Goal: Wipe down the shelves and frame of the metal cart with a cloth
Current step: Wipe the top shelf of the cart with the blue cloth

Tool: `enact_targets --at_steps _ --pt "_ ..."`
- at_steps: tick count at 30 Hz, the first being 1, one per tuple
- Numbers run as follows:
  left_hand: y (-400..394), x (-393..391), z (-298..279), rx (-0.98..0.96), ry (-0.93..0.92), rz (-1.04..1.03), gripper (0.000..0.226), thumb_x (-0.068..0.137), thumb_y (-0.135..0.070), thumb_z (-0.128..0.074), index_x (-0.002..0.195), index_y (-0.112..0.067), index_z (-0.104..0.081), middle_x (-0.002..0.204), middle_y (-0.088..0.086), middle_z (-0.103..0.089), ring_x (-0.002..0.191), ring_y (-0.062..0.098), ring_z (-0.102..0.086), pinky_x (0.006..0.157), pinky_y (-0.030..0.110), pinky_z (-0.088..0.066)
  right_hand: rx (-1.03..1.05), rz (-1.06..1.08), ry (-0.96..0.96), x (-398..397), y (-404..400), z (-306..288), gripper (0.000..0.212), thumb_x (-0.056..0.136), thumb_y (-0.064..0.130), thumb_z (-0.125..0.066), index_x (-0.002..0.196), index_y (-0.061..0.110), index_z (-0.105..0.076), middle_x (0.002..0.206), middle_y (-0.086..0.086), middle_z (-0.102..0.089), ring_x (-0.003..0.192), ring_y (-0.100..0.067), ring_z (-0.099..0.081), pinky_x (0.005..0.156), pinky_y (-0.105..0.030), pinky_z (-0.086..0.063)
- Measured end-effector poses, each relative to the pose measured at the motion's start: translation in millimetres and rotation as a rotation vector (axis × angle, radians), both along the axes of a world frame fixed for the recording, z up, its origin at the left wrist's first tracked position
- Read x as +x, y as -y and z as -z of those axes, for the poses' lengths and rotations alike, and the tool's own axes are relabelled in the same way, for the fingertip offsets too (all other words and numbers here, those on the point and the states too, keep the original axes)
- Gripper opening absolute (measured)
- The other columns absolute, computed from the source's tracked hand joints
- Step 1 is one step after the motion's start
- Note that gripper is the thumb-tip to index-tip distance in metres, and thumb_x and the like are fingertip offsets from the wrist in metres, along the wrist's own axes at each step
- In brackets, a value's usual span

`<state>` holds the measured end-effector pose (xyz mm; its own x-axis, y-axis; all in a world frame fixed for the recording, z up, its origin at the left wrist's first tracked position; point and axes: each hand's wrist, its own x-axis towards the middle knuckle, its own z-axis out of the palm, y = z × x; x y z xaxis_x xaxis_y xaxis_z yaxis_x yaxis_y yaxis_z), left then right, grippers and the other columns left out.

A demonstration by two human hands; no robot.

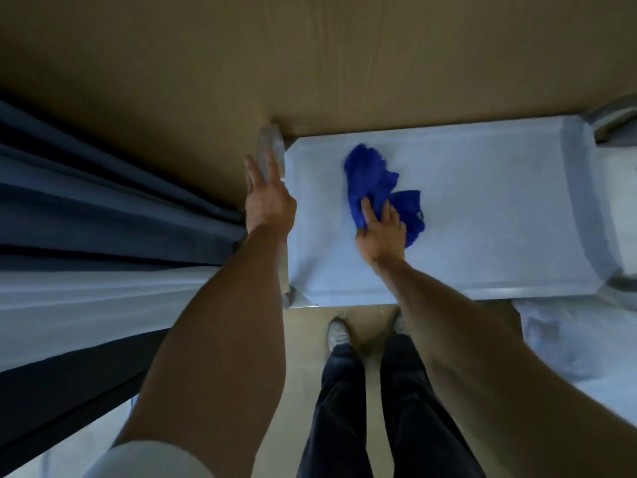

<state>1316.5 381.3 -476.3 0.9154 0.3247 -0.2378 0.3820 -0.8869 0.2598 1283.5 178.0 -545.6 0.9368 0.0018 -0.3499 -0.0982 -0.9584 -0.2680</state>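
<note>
We're at the metal cart (482, 257), looking down on its top shelf (499, 208), w/ everything placed relative to that shelf. The blue cloth (370, 174) lies bunched on the shelf, left of centre, nearer the far edge than the near one. Our right hand (381, 232) sits on the cloth's near end, fingers fairly straight and spread, pressing it flat rather than gripping. Prob. so the palm drives the fabric across the metal and keeps full contact.

Our left hand (267, 198) is at the shelf's left end, fingers extended along the corner post (272, 146) and the left rail; it reads as laid against the frame, not curled round it, though the thumb side is hidden. We judge it's there to steady the cart, since it would likely shift under the wiping push.

Beyond the left end hangs a dark curtain (103, 201); a tan wall (310, 63) runs along the shelf's far edge. At the right end a curved handle (613, 115) shows. Our shoes (339, 334) stand on the floor just below the near edge.

Step in hand: top shelf, approx. early on; lower shelves aren't visible.
</note>
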Motion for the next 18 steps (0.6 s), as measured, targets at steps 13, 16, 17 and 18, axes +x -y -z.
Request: enact_targets --at_steps 13,16,17,18 --pt "4 -2 -6 0.062 0.056 -0.003 0.086 0.091 -0.005 -0.048 0.158 -0.022 0.003 0.161 0.025 -0.005 0.138 0.045 -0.035 0.11 0.048 -0.037 0.148 -0.524 0.079 -151 -88 9 0.086 0.084 0.03 -0.065 0.153 0.018 -0.016 0.159 -0.025 -0.021 0.145 -0.041 -0.026 0.112 -0.053 -0.033" --pt "7 -3 -7 0.233 0.024 0.037 0.085 0.093 -0.014 -0.052 0.157 -0.02 0.003 0.159 0.027 -0.011 0.144 0.041 -0.025 0.116 0.055 -0.023 0.09 -0.517 0.137 -163 -59 19 0.082 0.086 0.024 -0.066 0.156 0.023 -0.024 0.159 -0.02 -0.026 0.146 -0.037 -0.028 0.113 -0.049 -0.032" --pt "9 -6 -7 0.278 0.024 0.036 0.084 0.093 -0.016 -0.052 0.157 -0.02 0.001 0.159 0.026 -0.015 0.143 0.04 -0.027 0.115 0.056 -0.023 0.065 -0.516 0.155 -165 -41 22 0.084 0.084 0.021 -0.067 0.156 0.024 -0.026 0.159 -0.019 -0.028 0.145 -0.036 -0.029 0.113 -0.049 -0.032" --pt "12 -11 -6 0.3 0.032 0.015 0.081 0.093 -0.017 -0.051 0.157 -0.021 -0.001 0.158 0.026 -0.018 0.142 0.04 -0.029 0.113 0.057 -0.025 0.042 -0.498 0.166 -166 -18 24 0.086 0.082 0.02 -0.068 0.157 0.024 -0.025 0.159 -0.019 -0.028 0.145 -0.037 -0.029 0.113 -0.049 -0.032"
